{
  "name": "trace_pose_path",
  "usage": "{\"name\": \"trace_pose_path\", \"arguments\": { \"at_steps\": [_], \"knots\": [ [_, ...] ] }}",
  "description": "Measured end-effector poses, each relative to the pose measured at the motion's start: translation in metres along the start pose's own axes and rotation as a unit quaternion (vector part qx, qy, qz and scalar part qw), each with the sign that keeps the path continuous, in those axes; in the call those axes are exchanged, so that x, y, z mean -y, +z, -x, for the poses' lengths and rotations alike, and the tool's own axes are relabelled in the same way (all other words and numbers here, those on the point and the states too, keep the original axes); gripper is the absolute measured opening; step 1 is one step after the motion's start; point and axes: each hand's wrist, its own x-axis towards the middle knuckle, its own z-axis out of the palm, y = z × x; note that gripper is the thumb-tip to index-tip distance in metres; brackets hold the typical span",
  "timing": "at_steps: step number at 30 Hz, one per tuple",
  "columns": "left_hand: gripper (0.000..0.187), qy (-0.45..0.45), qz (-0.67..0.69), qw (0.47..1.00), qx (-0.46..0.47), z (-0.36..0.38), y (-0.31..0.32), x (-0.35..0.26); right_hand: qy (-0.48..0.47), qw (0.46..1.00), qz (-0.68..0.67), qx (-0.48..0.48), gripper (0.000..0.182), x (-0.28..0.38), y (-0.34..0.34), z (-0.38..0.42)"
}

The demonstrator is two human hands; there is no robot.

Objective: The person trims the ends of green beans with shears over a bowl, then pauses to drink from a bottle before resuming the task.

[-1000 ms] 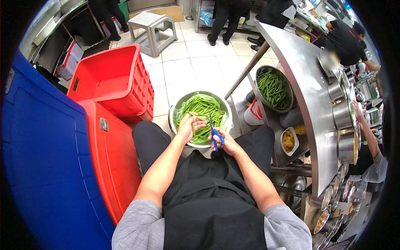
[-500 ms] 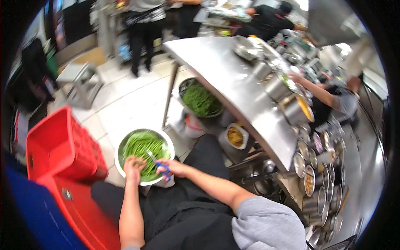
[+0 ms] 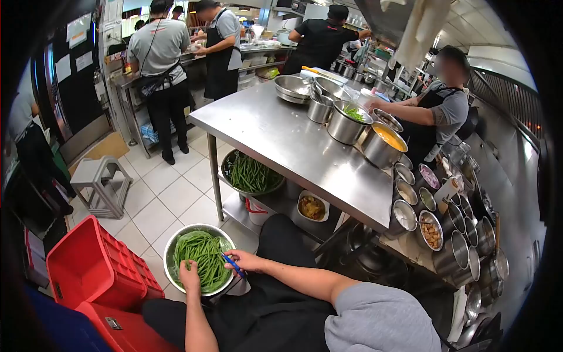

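A metal bowl point(image 3: 169, 265) full of long green beans point(image 3: 205, 255) rests at my lap, with clear plastic lining visible inside. My left hand point(image 3: 190, 274) is over the left part of the beans, its fingers closed; what they pinch is too small to make out. At the bowl's right edge, my right hand point(image 3: 245, 261) is closed on blue-handled scissors point(image 3: 233, 265), whose blades point up and left over the beans.
Red crates point(image 3: 105, 264) stand at my left, a grey stool point(image 3: 102, 182) beyond them. A steel table point(image 3: 293, 146) holds pots; below it sits a basin of green beans point(image 3: 252, 175). Co-workers point(image 3: 161, 70) stand behind, one point(image 3: 443, 105) at right near many metal containers.
The view has tilted up and steadied, showing more of the people and table. My left hand's fingers have drawn together, and the scissors now lie closer to the bowl's right rim.
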Motion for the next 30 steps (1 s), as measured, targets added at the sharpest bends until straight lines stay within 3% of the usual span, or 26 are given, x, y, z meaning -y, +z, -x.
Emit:
{"name": "trace_pose_path", "arguments": {
  "at_steps": [1, 3, 4, 5, 7, 8, 9, 11, 13, 15, 17, 18, 20, 21, 22, 23, 25, 28, 30],
  "knots": [
    [0.011, -0.014, -0.001, 1.0, 0.025, 0.001, 0.0, 0.002, -0.007, 1.0, 0.001, 0.001, 0.063, 0.003, 0.003, -0.002],
    [0.011, 0.018, -0.023, 0.999, 0.016, -0.001, 0.002, 0.012, -0.056, 0.978, 0.193, -0.057, 0.067, 0.013, 0.011, -0.01],
    [0.011, 0.011, -0.021, 1.0, 0.01, -0.002, 0.002, 0.014, -0.122, 0.941, 0.3, -0.1, 0.067, 0.012, 0.013, -0.021],
    [0.011, 0.004, -0.019, 1.0, 0.006, -0.001, 0.004, 0.017, -0.127, 0.941, 0.298, -0.101, 0.067, 0.005, 0.012, -0.039],
    [0.009, 0.026, -0.01, 0.999, -0.016, 0.001, 0.006, 0.028, -0.269, 0.804, 0.514, -0.127, 0.063, -0.009, 0.01, -0.071],
    [0.008, 0.01, 0.006, 1.0, -0.026, 0.006, 0.004, 0.025, -0.171, 0.796, 0.575, -0.081, 0.049, 0.002, 0.016, -0.071],
    [0.008, -0.005, 0.022, 0.999, -0.037, 0.008, 0.002, 0.022, -0.177, 0.796, 0.573, -0.084, 0.049, 0.011, 0.025, -0.068],
    [0.007, -0.016, 0.054, 0.998, -0.035, 0.007, -0.002, 0.035, -0.082, 0.738, 0.668, -0.038, 0.033, 0.01, 0.034, -0.076],
    [0.007, -0.03, 0.085, 0.995, -0.035, 0.006, -0.007, 0.045, -0.112, 0.73, 0.671, -0.064, 0.024, 0.002, 0.044, -0.081],
    [0.007, -0.008, 0.086, 0.994, -0.07, 0.01, -0.012, 0.046, -0.224, 0.666, 0.688, -0.18, 0.02, 0.007, 0.061, -0.069],
    [0.005, -0.022, 0.101, 0.993, -0.063, 0.008, -0.021, 0.052, -0.352, 0.675, 0.639, -0.114, 0.016, 0.017, 0.073, -0.037],
    [0.005, -0.029, 0.101, 0.992, -0.076, 0.007, -0.024, 0.054, -0.29, 0.705, 0.645, -0.045, 0.013, 0.009, 0.086, -0.023],
    [0.006, -0.064, 0.106, 0.988, -0.094, 0.007, -0.029, 0.062, -0.149, 0.693, 0.684, 0.176, 0.017, -0.012, 0.098, 0.01],
    [0.006, -0.072, 0.106, 0.987, -0.096, 0.007, -0.031, 0.067, -0.146, 0.678, 0.665, 0.277, 0.022, -0.034, 0.098, 0.015],
    [0.007, -0.076, 0.133, 0.984, -0.093, 0.006, -0.03, 0.07, -0.151, 0.669, 0.575, 0.446, 0.03, -0.039, 0.097, 0.024],
    [0.007, -0.079, 0.16, 0.98, -0.091, 0.005, -0.03, 0.074, -0.115, 0.707, 0.505, 0.483, 0.04, -0.068, 0.099, 0.031],
    [0.006, -0.081, 0.127, 0.984, -0.096, 0.006, -0.027, 0.075, 0.029, 0.711, 0.517, 0.477, 0.043, -0.085, 0.097, 0.036],
    [0.004, -0.035, 0.123, 0.988, -0.087, 0.018, -0.018, 0.055, 0.124, 0.721, 0.493, 0.471, 0.045, -0.097, 0.088, 0.032],
    [0.006, 0.011, 0.094, 0.993, -0.071, 0.024, -0.012, 0.03, 0.125, 0.7, 0.498, 0.497, 0.046, -0.081, 0.087, 0.044]
  ]
}}
